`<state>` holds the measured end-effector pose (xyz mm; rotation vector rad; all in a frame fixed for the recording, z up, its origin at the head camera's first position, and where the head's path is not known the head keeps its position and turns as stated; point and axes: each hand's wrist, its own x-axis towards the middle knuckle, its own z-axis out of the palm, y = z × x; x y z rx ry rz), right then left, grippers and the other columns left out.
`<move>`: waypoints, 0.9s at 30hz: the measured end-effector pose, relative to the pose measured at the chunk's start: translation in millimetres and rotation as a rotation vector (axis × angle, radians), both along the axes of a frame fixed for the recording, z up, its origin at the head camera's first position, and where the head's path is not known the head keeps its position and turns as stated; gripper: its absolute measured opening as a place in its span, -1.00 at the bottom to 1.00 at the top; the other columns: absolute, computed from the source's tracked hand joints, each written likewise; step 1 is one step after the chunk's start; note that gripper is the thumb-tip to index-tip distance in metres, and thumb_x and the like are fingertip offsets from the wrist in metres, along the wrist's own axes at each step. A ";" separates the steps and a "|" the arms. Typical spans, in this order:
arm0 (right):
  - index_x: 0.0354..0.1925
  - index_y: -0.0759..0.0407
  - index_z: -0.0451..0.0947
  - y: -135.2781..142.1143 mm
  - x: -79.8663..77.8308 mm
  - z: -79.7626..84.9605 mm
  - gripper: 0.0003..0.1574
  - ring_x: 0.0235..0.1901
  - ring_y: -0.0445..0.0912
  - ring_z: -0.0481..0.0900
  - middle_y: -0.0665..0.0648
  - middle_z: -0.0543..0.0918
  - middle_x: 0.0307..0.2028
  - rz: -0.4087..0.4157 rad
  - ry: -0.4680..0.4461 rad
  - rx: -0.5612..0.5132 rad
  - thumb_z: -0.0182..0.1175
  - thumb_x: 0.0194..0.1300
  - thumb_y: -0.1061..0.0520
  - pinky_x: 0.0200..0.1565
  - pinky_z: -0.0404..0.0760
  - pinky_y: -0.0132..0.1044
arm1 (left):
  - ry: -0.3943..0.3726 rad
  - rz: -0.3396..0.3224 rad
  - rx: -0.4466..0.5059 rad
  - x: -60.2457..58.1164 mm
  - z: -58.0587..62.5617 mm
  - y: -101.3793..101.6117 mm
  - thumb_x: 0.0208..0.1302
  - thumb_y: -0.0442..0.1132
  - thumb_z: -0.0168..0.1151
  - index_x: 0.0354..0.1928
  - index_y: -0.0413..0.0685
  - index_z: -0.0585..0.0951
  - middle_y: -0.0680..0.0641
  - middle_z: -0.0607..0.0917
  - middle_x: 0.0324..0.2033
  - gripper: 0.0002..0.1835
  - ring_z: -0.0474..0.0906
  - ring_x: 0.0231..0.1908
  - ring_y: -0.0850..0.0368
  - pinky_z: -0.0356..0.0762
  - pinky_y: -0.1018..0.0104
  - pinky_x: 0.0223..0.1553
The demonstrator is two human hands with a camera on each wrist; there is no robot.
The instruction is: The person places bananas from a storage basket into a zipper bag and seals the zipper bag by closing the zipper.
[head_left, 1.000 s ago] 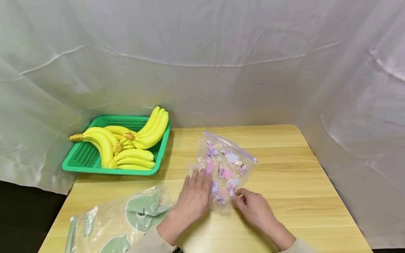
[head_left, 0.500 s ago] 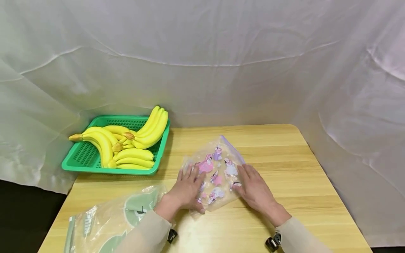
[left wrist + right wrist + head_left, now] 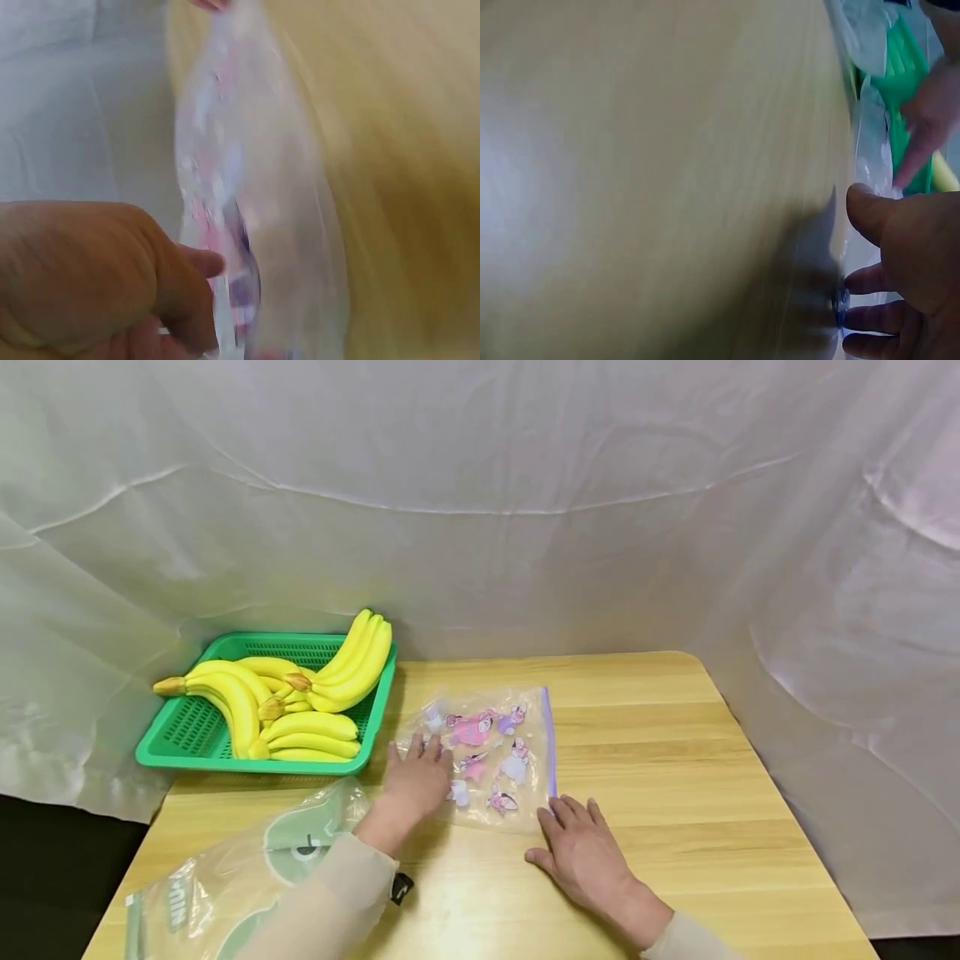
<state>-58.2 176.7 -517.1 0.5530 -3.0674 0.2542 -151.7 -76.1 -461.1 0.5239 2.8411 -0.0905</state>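
Note:
A clear zip bag (image 3: 491, 768) printed with pink and purple cartoon figures lies flat on the table, its purple zip edge turned to the right. My left hand (image 3: 418, 783) rests on the bag's left part with fingers spread. In the blurred left wrist view, that hand (image 3: 112, 277) is beside the printed film (image 3: 240, 180). My right hand (image 3: 585, 852) lies at the bag's lower right corner, fingertips touching the zip end. The right wrist view has its fingers (image 3: 874, 319) extended against the bag's edge.
At the back left a green basket (image 3: 247, 766) holds several yellow bananas (image 3: 311, 725). A larger clear bag with green prints (image 3: 225, 885) lies at the front left, partly under my left sleeve. Grey fabric (image 3: 480, 527) hangs behind the wooden table (image 3: 675, 777).
The printed zip bag has turned clockwise and shifted left, its zip edge swinging from the top to the right side. My left hand moved left and up; the right hand slid down along it.

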 end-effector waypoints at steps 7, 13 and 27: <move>0.20 0.14 0.51 -5.2 11.0 3.7 -0.25 0.28 0.14 0.40 0.22 0.51 0.23 0.075 -0.004 -0.005 0.14 0.29 -0.34 0.29 0.27 0.27 | -0.029 0.030 0.184 23.9 -20.2 25.0 0.21 0.40 0.08 0.52 0.13 0.08 -0.25 0.05 0.50 -0.05 -0.08 0.45 -0.43 -0.03 -0.51 0.27; 0.18 0.18 0.52 2.0 3.4 7.6 -0.26 0.19 0.09 0.50 0.19 0.57 0.17 0.086 0.022 -0.037 0.15 0.30 -0.32 0.25 0.40 0.13 | -0.044 0.101 0.171 28.0 -25.3 26.7 0.00 0.33 0.36 0.52 0.16 0.09 -0.29 0.06 0.49 0.09 -0.10 0.44 -0.48 -0.12 -0.52 0.29; 0.39 0.30 0.22 33.6 -41.8 4.0 -0.07 0.36 0.30 0.24 0.38 0.32 0.36 -0.095 0.136 -0.067 0.14 0.33 -0.27 0.27 0.25 0.34 | 0.125 -0.009 0.248 17.2 -15.4 76.8 0.27 0.08 0.23 0.39 -0.04 0.32 -0.20 0.36 0.37 -0.29 0.20 0.40 -0.28 0.21 -0.31 0.30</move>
